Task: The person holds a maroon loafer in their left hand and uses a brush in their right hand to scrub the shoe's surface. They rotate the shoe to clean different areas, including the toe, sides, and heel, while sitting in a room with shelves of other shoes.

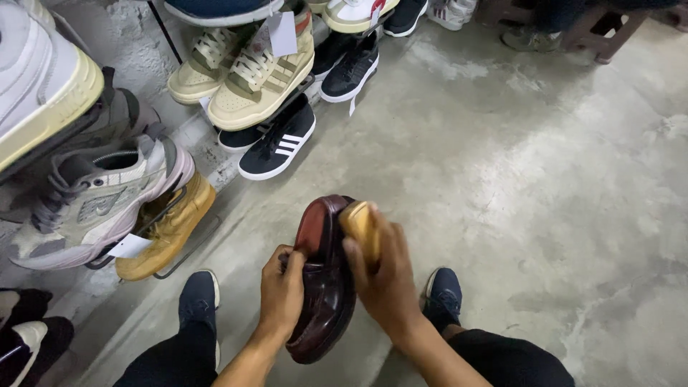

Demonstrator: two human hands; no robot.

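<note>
While the left hand grips a dark red loafer upright between the knees above the concrete floor, the right hand presses a wooden brush against its side.

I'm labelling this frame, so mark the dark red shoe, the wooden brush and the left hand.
dark red shoe (326,301), head view, on its glossy upper.
wooden brush (360,226), head view, on its tan back.
left hand (281,294), head view, on the knuckles.
</note>
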